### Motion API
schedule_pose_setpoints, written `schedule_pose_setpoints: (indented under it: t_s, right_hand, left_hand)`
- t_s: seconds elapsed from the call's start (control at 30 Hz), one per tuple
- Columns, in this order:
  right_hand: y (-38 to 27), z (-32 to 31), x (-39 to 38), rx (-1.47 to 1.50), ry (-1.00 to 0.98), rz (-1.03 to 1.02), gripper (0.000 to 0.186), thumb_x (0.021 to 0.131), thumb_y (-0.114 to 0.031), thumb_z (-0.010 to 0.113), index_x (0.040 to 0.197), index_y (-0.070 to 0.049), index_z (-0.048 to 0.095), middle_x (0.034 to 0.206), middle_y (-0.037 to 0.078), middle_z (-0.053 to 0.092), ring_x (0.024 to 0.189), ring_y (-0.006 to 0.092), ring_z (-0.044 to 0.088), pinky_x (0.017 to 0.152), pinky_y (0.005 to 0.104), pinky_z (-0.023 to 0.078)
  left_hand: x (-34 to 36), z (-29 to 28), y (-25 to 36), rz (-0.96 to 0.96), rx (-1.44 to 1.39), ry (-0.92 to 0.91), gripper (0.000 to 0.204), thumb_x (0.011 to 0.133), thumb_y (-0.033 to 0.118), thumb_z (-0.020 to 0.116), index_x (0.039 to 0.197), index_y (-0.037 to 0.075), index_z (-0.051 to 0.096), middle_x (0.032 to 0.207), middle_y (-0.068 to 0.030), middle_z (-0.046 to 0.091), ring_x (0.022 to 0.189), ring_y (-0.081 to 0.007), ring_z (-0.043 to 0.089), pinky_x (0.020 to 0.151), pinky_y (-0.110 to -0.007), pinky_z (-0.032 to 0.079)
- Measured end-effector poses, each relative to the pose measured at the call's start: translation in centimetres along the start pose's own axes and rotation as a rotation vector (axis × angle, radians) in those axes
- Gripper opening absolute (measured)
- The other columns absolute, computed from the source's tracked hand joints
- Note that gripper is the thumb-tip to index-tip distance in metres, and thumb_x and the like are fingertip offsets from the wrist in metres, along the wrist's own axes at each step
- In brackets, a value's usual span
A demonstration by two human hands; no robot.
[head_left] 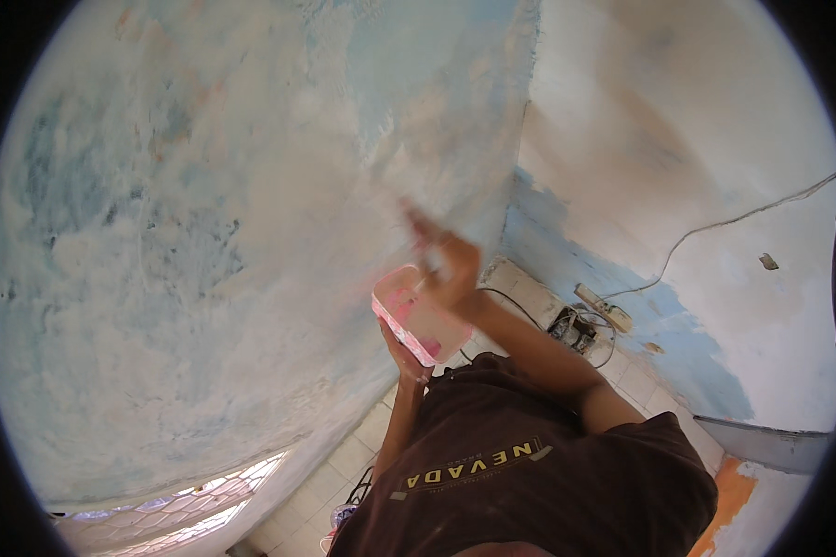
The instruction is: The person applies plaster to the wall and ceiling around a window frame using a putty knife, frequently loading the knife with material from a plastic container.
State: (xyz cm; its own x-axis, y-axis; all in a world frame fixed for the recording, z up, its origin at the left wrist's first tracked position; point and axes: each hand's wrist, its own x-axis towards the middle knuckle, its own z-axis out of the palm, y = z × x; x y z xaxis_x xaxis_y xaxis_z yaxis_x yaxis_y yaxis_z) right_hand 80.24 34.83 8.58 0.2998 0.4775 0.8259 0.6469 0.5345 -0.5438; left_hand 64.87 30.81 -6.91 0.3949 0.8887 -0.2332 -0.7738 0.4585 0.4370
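My left hand (405, 355) is closed on a rectangular pink plastic tub (403, 336), holding it from below and the near left side. Pinkish, pale paste (441, 325) coats the inside of the tub, and white and pink smears mark its rim. Over the tub's far right corner is my right hand (455, 269), blurred by motion, with its fingers curled and one reaching forward toward the wall. Something thin and pale shows at its fingers, too smeared to name. The patchy blue and white wall (279, 204) rises in front of both hands.
A second wall (641, 121) meets the first at a corner on the right. A cable (706, 227) runs along it to a power strip (604, 306) beside a dark electrical device (571, 330). Below left are a latticed window (176, 520) and a tiled floor (316, 483).
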Motion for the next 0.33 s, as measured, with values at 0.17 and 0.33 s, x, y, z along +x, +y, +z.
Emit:
schedule_pose_setpoints:
  t_s: [0.17, 0.33]
  right_hand:
    - [7.3, -2.4, 11.0, -0.187, 0.313, 0.174, 0.041, 0.092, 0.001, 0.061, 0.133, -0.003, 0.067, 0.130, 0.022, 0.068, 0.100, 0.0313, 0.075, 0.080, 0.0331, 0.058]
    - [7.8, 4.9, 9.1, 0.305, 0.215, 0.010, 0.052, 0.097, -0.014, 0.067, 0.148, -0.012, 0.054, 0.122, 0.023, 0.071, 0.092, 0.0269, 0.076, 0.079, 0.0298, 0.059]
  left_hand:
    - [0.4, 0.3, -0.5, 0.018, -0.029, -0.036, 0.070, 0.104, 0.065, 0.040, 0.154, 0.017, 0.040, 0.147, -0.0062, 0.052, 0.133, -0.0291, 0.052, 0.112, -0.051, 0.045]
    - [2.3, -0.3, -1.9, 0.046, -0.002, -0.064, 0.071, 0.104, 0.064, 0.039, 0.159, 0.021, 0.032, 0.156, -0.0057, 0.045, 0.143, -0.0291, 0.044, 0.118, -0.054, 0.036]
